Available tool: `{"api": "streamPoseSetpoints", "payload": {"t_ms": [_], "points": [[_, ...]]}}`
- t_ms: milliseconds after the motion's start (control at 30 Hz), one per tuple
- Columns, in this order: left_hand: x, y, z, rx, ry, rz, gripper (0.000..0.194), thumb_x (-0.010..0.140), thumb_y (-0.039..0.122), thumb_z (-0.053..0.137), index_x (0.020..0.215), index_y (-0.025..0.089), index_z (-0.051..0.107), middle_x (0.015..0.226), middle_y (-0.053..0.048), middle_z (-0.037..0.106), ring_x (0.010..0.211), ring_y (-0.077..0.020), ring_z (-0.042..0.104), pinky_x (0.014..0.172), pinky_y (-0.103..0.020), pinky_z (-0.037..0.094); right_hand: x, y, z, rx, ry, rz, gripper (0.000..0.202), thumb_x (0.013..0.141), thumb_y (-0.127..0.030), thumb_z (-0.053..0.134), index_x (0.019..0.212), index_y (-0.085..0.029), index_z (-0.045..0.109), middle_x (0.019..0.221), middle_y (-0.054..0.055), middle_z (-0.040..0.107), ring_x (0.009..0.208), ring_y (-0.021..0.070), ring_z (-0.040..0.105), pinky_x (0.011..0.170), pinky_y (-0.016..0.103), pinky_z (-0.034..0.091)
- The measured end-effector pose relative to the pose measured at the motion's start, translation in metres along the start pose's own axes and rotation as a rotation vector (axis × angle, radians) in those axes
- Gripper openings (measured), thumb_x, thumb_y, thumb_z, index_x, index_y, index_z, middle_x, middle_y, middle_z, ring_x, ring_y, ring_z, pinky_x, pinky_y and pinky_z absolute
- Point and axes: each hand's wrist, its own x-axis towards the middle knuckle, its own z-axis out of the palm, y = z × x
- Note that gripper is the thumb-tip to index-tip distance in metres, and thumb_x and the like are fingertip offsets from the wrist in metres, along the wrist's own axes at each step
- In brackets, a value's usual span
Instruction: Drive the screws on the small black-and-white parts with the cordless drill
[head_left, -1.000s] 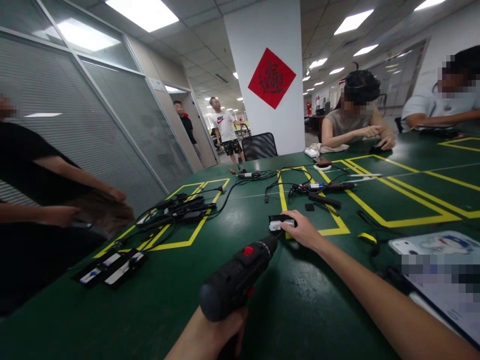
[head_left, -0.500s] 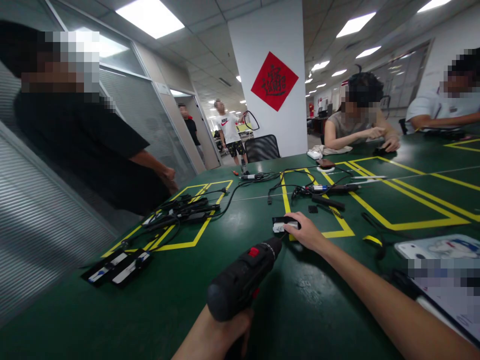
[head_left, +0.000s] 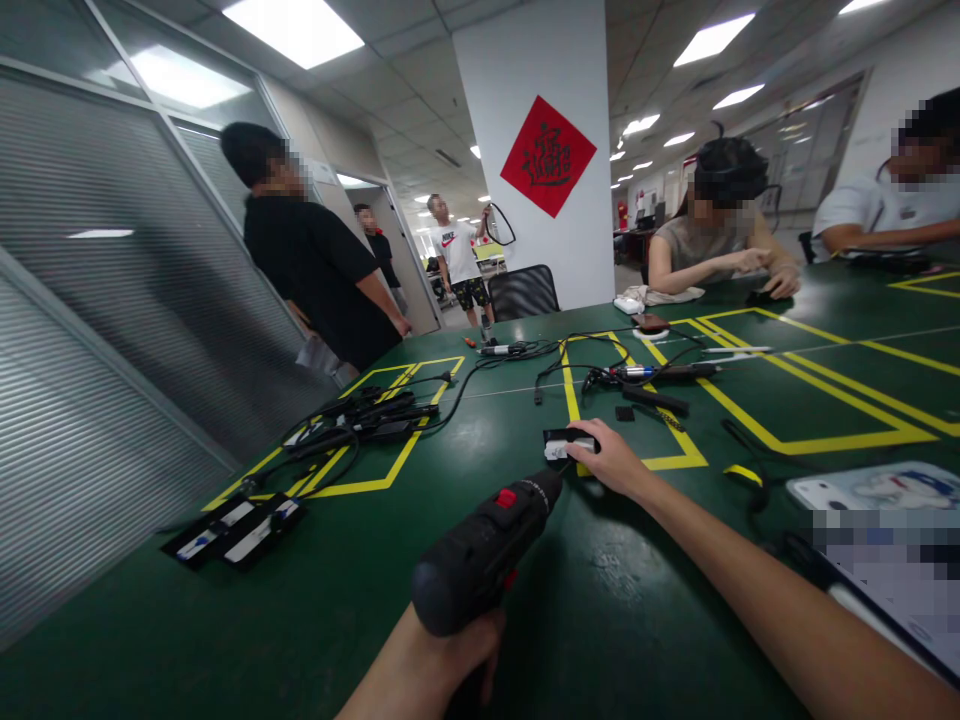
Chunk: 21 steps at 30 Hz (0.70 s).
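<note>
My left hand is wrapped round the handle of a black cordless drill with red buttons. The drill's chuck points forward and right, and its thin bit ends close to a small black-and-white piece. Whether the bit touches that piece I cannot tell. With thumb and fingers, my right hand grips the right end of the piece on the green table, covering part of it.
Black cables and adapters lie to the left, near two flat black pieces with white labels. Tools and cords lie beyond my right hand. A phone is at the right edge. Several people are around the table.
The person in black on the left has moved away, farther back and to the right. My hands, the drill and the small piece look almost the same.
</note>
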Motion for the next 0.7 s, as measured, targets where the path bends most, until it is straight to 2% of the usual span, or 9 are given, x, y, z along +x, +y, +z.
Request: {"api": "streamPoseSetpoints", "payload": {"t_ms": [100, 200, 267, 467, 700], "points": [[-0.011, 0.003, -0.006, 0.007, -0.020, -0.010, 0.029, 0.083, 0.031, 0.050, 0.108, 0.016, 0.051, 0.108, -0.007, 0.055, 0.089, -0.0184, 0.056, 0.074, -0.038, 0.049, 0.000, 0.001, 0.001, 0.005, 0.001, -0.008, 0.037, 0.076, -0.036, 0.053, 0.109, -0.019, 0.055, 0.100, 0.005, 0.053, 0.088, 0.0162, 0.053, 0.083, 0.029, 0.040], [-0.032, 0.013, -0.015, 0.015, -0.039, 0.013, 0.029, 0.083, 0.030, 0.050, 0.109, 0.017, 0.050, 0.110, -0.007, 0.054, 0.091, -0.0189, 0.056, 0.076, -0.039, 0.049, 0.001, 0.000, 0.000, 0.002, 0.000, -0.011, 0.036, 0.076, -0.035, 0.052, 0.109, -0.019, 0.055, 0.099, 0.005, 0.052, 0.087, 0.0162, 0.053, 0.083, 0.029, 0.039], [-0.037, 0.021, -0.016, 0.018, -0.042, 0.039, 0.029, 0.083, 0.030, 0.050, 0.109, 0.017, 0.051, 0.110, -0.007, 0.054, 0.091, -0.0188, 0.056, 0.077, -0.039, 0.048, 0.000, 0.000, 0.000, 0.001, -0.004, -0.012, 0.036, 0.076, -0.035, 0.052, 0.109, -0.019, 0.055, 0.099, 0.006, 0.052, 0.087, 0.0162, 0.053, 0.083, 0.029, 0.039], [-0.013, 0.034, 0.000, 0.020, 0.008, 0.143, 0.025, 0.083, 0.030, 0.049, 0.106, 0.020, 0.053, 0.114, -0.007, 0.054, 0.097, -0.0192, 0.055, 0.082, -0.039, 0.046, 0.000, 0.000, 0.000, 0.000, -0.006, -0.018, 0.035, 0.077, -0.035, 0.052, 0.109, -0.020, 0.055, 0.098, 0.005, 0.052, 0.088, 0.0165, 0.053, 0.082, 0.029, 0.039], [0.001, 0.026, 0.004, 0.043, 0.071, 0.200, 0.022, 0.083, 0.028, 0.050, 0.102, 0.018, 0.056, 0.115, -0.007, 0.057, 0.106, -0.0211, 0.052, 0.091, -0.044, 0.041, 0.001, 0.000, -0.001, 0.001, -0.006, -0.008, 0.036, 0.077, -0.035, 0.052, 0.109, -0.020, 0.055, 0.098, 0.005, 0.052, 0.087, 0.0161, 0.053, 0.082, 0.029, 0.039]]}}
